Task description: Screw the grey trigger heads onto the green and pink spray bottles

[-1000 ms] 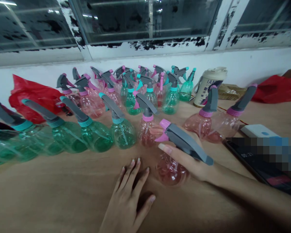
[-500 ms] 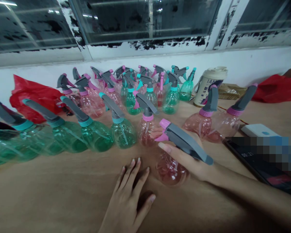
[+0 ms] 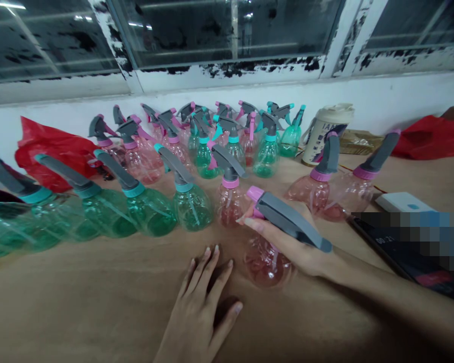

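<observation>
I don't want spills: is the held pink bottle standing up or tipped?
Upright: the pink bottle stands base-down on the table, its gray sprayer on top, in the right hand.

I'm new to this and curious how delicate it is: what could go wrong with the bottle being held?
The right hand has its fingers at the trigger of the held bottle, so a squeeze might make it squirt. The pink bottle just beyond those fingertips could get knocked. The left hand lies on the table, not steadying the held bottle, so it might tip if pushed.
</observation>
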A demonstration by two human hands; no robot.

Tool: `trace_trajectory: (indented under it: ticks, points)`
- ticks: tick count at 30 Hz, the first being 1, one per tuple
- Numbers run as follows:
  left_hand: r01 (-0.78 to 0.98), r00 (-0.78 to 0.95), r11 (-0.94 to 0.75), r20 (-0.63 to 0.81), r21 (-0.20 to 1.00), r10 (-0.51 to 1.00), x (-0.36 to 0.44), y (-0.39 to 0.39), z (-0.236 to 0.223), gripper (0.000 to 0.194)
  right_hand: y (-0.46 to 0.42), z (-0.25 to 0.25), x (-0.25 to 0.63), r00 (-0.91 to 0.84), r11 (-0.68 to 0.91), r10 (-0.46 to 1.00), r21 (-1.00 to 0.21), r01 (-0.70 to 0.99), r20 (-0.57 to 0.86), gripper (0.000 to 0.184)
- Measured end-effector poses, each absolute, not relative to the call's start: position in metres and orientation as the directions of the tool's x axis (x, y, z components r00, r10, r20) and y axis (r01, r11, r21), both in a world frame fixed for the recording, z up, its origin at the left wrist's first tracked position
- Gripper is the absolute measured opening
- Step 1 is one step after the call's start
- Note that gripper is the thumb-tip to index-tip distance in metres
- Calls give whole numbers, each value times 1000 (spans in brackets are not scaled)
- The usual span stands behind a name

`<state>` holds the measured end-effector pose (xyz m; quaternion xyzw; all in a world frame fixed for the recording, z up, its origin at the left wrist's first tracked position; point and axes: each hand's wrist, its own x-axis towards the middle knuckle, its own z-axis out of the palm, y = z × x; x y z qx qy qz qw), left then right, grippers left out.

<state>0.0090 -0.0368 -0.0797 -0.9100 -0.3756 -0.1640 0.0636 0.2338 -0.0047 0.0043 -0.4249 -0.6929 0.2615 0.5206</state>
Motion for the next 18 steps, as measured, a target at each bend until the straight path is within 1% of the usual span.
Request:
trace_trajectory:
  ticks: [5,8,12,14,18]
  points:
    - [705,658,-709,364,10,659,10,-37,-79,53,-6,0,235,-52,468,874,-808,359,484,17]
    - [703,655,-711,375,16,656,10,-38,-78,54,-6,3,235,-55,460,879,-810,365,474,17]
    - [700,672,-714,353,-14,651,10,-38,-77,53,-6,10,234,-88,454,890,-850,266,448,15]
    - [704,667,-710,356,-13,655,10,-38,-78,52,-8,11,234,-94,452,892,-861,235,443,20]
    - [715,649,-699,361,12,670,10,-38,-82,53,-14,6,238,-89,425,905,-875,233,416,29]
